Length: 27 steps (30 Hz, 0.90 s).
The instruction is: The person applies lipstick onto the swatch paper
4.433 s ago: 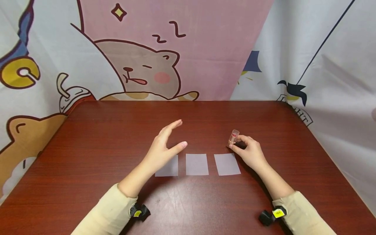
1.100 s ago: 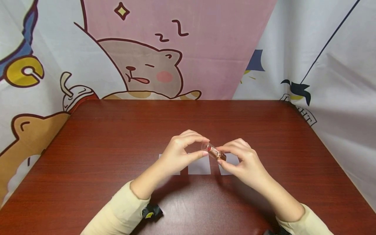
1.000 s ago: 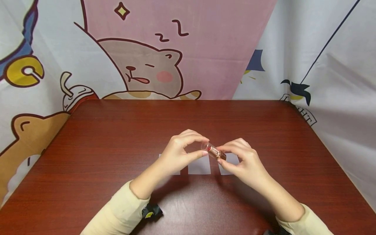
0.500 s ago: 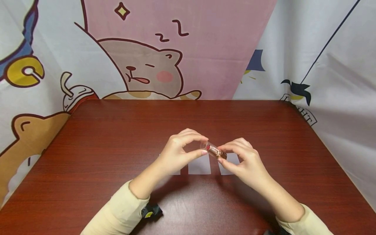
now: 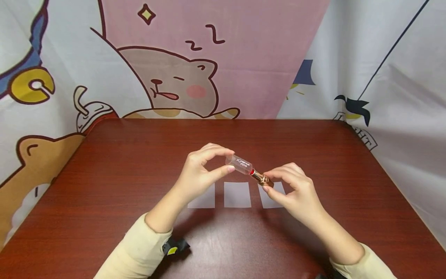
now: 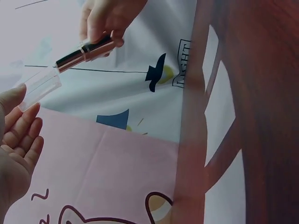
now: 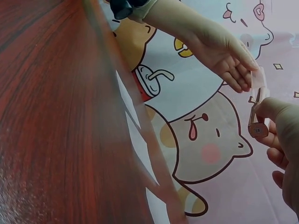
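In the head view the left hand (image 5: pixel 198 170) pinches a clear cap (image 5: pixel 240 164) with lettering between thumb and fingers. The right hand (image 5: pixel 297 190) grips the gold base of a lipstick (image 5: pixel 262 178) lower and to the right. A red tip shows at the cap's mouth, the cap and base lying along one slanting line. From the left wrist, the cap (image 6: pixel 41 88) and the lipstick tube (image 6: pixel 74 58) appear end to end. The right wrist view shows the round bottom of the base (image 7: pixel 258 130) under the right thumb.
Three white paper squares lie in a row on the brown table (image 5: pixel 223 240): a left one (image 5: pixel 203 198), a middle one (image 5: pixel 237 195) and a right one (image 5: pixel 272 197) partly behind the right hand. A printed cloth (image 5: pixel 258 58) hangs behind the table.
The left hand has moved up and left with the clear cap, drawing it off most of the lipstick. The right hand, with the base, has shifted slightly right.
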Each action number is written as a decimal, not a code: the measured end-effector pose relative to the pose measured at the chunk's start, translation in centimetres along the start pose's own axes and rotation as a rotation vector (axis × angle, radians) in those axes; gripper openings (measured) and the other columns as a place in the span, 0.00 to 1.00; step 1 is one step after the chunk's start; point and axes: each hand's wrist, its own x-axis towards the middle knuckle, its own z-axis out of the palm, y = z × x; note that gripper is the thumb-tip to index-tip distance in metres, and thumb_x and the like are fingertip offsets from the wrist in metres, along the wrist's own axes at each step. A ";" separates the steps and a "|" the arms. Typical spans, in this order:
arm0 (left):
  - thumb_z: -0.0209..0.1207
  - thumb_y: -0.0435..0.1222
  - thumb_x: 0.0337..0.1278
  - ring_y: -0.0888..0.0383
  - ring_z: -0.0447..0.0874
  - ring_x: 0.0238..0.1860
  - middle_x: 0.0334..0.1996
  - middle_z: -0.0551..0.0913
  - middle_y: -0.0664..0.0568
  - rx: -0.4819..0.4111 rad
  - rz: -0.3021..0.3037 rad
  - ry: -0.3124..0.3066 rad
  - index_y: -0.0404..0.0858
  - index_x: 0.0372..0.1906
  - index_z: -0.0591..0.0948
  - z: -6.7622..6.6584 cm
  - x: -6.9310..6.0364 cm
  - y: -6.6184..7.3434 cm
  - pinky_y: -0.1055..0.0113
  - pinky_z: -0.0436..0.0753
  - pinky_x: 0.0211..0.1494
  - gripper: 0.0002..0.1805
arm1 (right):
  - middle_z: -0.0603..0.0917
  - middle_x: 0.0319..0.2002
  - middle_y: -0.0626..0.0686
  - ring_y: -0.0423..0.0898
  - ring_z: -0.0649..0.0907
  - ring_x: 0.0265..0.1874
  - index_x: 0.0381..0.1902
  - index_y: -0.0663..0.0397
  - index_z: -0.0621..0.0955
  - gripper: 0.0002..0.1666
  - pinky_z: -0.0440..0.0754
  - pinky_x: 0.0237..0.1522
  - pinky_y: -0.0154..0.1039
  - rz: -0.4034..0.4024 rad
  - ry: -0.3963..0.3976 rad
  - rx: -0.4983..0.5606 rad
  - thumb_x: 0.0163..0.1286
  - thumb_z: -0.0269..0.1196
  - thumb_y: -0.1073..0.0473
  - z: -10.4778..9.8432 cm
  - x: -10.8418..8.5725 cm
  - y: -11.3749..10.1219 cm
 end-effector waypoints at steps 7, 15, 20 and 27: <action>0.71 0.23 0.41 0.56 0.80 0.42 0.37 0.84 0.49 0.005 0.000 0.031 0.30 0.40 0.84 -0.7 0.2 -0.1 0.60 0.78 0.50 0.16 | 0.84 0.28 0.48 0.45 0.76 0.31 0.32 0.58 0.85 0.19 0.69 0.37 0.29 -0.006 0.000 0.005 0.39 0.72 0.76 -0.1 0.2 -0.3; 0.71 0.22 0.41 0.55 0.80 0.43 0.37 0.85 0.49 0.013 -0.001 0.062 0.30 0.41 0.85 -1.4 0.3 -0.1 0.61 0.77 0.52 0.16 | 0.84 0.29 0.48 0.46 0.76 0.32 0.33 0.57 0.85 0.19 0.70 0.38 0.29 -0.010 0.002 0.004 0.39 0.72 0.75 -0.1 0.1 0.0; 0.71 0.22 0.41 0.55 0.80 0.43 0.37 0.85 0.49 0.019 0.000 0.077 0.31 0.43 0.85 -1.9 0.4 -0.1 0.61 0.76 0.52 0.17 | 0.84 0.29 0.49 0.46 0.76 0.31 0.33 0.58 0.85 0.19 0.70 0.38 0.29 -0.011 0.003 0.004 0.39 0.72 0.75 -0.1 0.1 0.0; 0.71 0.23 0.43 0.55 0.80 0.43 0.38 0.85 0.51 0.048 -0.025 0.093 0.32 0.44 0.85 -2.8 0.4 -0.3 0.61 0.75 0.54 0.17 | 0.84 0.28 0.49 0.46 0.76 0.31 0.32 0.58 0.85 0.19 0.70 0.37 0.30 -0.008 0.007 0.006 0.39 0.72 0.76 -0.1 0.2 -0.2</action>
